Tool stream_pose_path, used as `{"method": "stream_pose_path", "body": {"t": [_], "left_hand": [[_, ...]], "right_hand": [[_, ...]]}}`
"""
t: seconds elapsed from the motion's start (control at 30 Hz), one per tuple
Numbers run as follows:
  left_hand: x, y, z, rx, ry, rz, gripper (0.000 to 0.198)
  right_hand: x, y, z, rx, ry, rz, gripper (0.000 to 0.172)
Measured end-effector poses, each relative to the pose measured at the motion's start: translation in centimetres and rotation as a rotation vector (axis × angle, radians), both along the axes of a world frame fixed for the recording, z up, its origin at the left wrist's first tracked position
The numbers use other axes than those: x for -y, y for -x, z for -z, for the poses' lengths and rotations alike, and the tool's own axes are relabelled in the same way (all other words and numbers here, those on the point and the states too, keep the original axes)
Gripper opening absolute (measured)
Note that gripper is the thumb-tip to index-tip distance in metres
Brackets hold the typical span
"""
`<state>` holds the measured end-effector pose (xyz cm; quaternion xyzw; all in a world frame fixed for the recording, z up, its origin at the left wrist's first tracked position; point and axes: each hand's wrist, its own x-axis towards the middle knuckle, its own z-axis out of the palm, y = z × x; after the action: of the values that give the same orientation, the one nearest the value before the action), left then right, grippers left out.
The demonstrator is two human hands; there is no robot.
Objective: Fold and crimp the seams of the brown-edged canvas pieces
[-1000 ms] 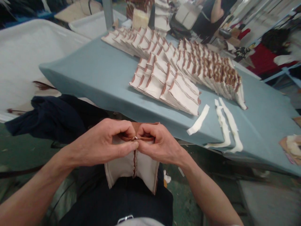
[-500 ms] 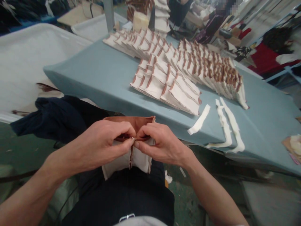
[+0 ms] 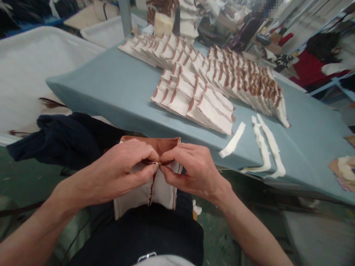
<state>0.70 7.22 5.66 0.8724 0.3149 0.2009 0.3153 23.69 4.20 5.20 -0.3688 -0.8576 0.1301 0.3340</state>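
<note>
A sewn piece, white outside with a brown inner face (image 3: 133, 197), rests over my lap just in front of the table edge. My left hand (image 3: 130, 162) pinches its upper edge at the middle seam between thumb and forefinger. From the other side my right hand (image 3: 191, 170) pinches the same edge, its fingertips nearly touching those of the left. A dark, rough seam runs down from the pinched spot. Something small and pale shows between the fingertips, too small to make out. Parts of the brown edge are hidden behind both hands.
A blue-covered table (image 3: 91, 85) carries overlapping rows of white-and-brown sewn pieces (image 3: 212, 111). White strips (image 3: 234, 142) lie near its front edge. At the left stand a large white bin (image 3: 41, 66) and dark blue cloth (image 3: 52, 135). A person stands beyond the table.
Both hands keep their pinch at the seam. The lower part of the sewn piece has shifted slightly left and down. The whole view has moved a little.
</note>
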Motion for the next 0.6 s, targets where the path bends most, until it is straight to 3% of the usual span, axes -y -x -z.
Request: {"method": "stream_pose_path", "body": {"t": [0.13,0.3,0.6], "left_hand": [[0.1,0.5,0.3,-0.009,0.036,0.017,0.013],[0.2,0.1,0.2,0.004,0.016,-0.009,0.015],[0.0,-0.4,-1.0,0.088,-0.033,-0.030,0.022]], "right_hand": [[0.1,0.0,0.0,0.040,0.009,-0.016,0.016],[0.2,0.3,0.2,0.087,-0.094,0.001,0.023],[-0.7,1.0,-0.4,-0.064,-0.063,-0.020,0.014]]}}
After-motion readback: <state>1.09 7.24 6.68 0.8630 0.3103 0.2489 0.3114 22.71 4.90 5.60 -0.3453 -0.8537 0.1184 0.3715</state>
